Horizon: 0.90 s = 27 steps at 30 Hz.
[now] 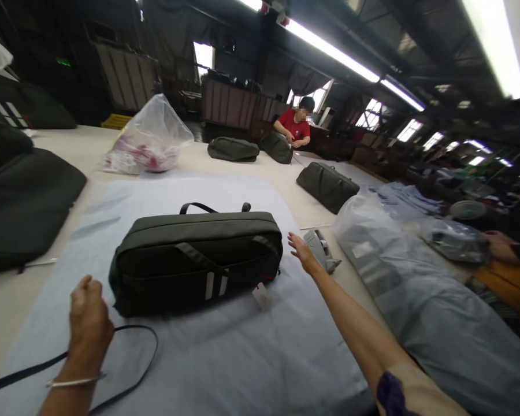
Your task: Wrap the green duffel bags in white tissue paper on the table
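A dark green duffel bag [199, 254] lies on a pale sheet [225, 358], its two white stripes facing me and a black carry loop standing on top. From its right front hangs a white paper tag [261, 296]. My left hand [90, 315] is by the bag's left end, fingers curled; whatever is in them, if anything, is hidden. A thin black strap [141, 329] loops over the sheet and passes behind this hand and wrist. My right hand [301, 252] reaches past the bag's right end with fingers spread, apart from the bag and beside a grey plastic tool [323, 251].
Large dark bags [26, 202] stand at left. A clear plastic bag with red-and-white contents [149, 144] sits behind. More dark bags [327, 185] lie farther back, where a person in red [292, 124] handles one. Long plastic-wrapped stock [416, 300] borders the right; another person's hand [498, 248] shows there.
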{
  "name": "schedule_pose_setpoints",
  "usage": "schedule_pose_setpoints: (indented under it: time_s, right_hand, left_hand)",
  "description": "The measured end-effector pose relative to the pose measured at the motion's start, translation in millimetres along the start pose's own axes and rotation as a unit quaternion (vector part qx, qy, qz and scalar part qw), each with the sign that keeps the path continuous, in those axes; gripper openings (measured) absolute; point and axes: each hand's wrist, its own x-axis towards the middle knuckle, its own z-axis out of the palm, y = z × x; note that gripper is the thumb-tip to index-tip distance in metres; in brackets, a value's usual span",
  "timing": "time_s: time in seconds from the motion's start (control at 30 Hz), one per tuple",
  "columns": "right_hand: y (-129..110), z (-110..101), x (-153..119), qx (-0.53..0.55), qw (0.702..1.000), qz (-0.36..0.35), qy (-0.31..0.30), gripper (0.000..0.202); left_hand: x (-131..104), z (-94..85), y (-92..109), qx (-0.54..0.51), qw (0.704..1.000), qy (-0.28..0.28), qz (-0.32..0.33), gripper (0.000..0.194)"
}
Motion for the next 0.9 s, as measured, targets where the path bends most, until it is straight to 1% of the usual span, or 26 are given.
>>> schedule_pose_setpoints:
  time_s: [0.03, 0.1, 0.17, 0.2, 0.23, 0.3, 0.33, 0.4, 0.47, 0.53, 0.57, 0.63, 0.67, 0.7, 0.73, 0.77, 0.8, 0.83, 0.87, 0.9]
  right_hand:
    - [11, 0, -3, -0.024, 1.0, -0.007, 0.002, 0.053]
    - [35, 9, -13, -0.056, 0.998, -0.024, -0.016, 0.05]
    - [61, 25, -26, -0.103, 0.992, -0.05, -0.049, 0.05]
    - [75, 34, -31, -0.139, 0.986, -0.067, -0.065, 0.049]
    - [89, 42, -35, -0.199, 0.973, -0.092, -0.076, 0.049]
    - [112, 53, -38, -0.3, 0.943, -0.125, -0.073, 0.049]
    - [120, 55, -38, -0.331, 0.931, -0.135, -0.072, 0.048]
    - [127, 56, -34, -0.34, 0.927, -0.139, -0.08, 0.048]
    - [121, 52, -32, -0.312, 0.937, -0.137, -0.08, 0.047]
    - [104, 47, -35, -0.261, 0.955, -0.132, -0.047, 0.045]
    - [94, 45, -40, -0.229, 0.965, -0.126, -0.018, 0.042]
    - [69, 40, -56, -0.172, 0.977, -0.111, 0.054, 0.034]
    - [55, 39, -66, -0.152, 0.978, -0.105, 0.095, 0.032]
    - [41, 38, -77, -0.139, 0.976, -0.105, 0.131, 0.031]
    - [26, 38, -89, -0.131, 0.973, -0.114, 0.15, 0.031]
    - [12, 39, -99, -0.125, 0.972, -0.129, 0.149, 0.032]
    - [-1, 41, -108, -0.122, 0.974, -0.141, 0.127, 0.032]
    - [-12, 44, -115, -0.122, 0.979, -0.141, 0.085, 0.032]
    - [-22, 48, -119, -0.123, 0.985, -0.12, 0.034, 0.03]
    - [-28, 52, -122, -0.123, 0.989, -0.081, -0.014, 0.026]
  left_hand:
    - [13, -5.3, -10, 0.081, 0.997, -0.011, 0.002, 0.046]
    - [33, -15.4, -32, 0.216, 0.974, -0.06, 0.038, 0.043]
    - [41, -23.6, -55, 0.267, 0.955, -0.107, 0.069, 0.039]
    - [39, -26.5, -66, 0.27, 0.953, -0.12, 0.065, 0.038]
    - [34, -28.3, -75, 0.271, 0.952, -0.128, 0.062, 0.039]
    - [20, -28.5, -88, 0.296, 0.94, -0.149, 0.081, 0.047]
    - [12, -27.5, -91, 0.318, 0.93, -0.157, 0.094, 0.053]
    - [1, -25.0, -89, 0.369, 0.908, -0.169, 0.108, 0.059]
    - [-3, -24.0, -80, 0.403, 0.893, -0.167, 0.105, 0.057]
    - [-4, -24.7, -63, 0.4, 0.898, -0.13, 0.127, 0.051]
    - [-7, -25.1, -52, 0.381, 0.907, -0.091, 0.154, 0.048]
    - [-18, -24.1, -28, 0.306, 0.923, 0.011, 0.231, 0.043]
    - [-27, -21.8, -15, 0.259, 0.924, 0.055, 0.277, 0.04]
    - [-38, -17.7, -3, 0.214, 0.918, 0.081, 0.324, 0.036]
    - [-51, -11.9, 9, 0.179, 0.906, 0.08, 0.374, 0.031]
    - [-64, -4.6, 19, 0.159, 0.891, 0.052, 0.423, 0.025]
    - [-77, 4.1, 29, 0.156, 0.87, 0.009, 0.468, 0.021]
    - [-88, 13.5, 38, 0.166, 0.846, -0.034, 0.506, 0.019]
    - [-98, 23.2, 46, 0.186, 0.823, -0.068, 0.533, 0.02]
    - [-106, 32.7, 54, 0.213, 0.804, -0.087, 0.549, 0.022]
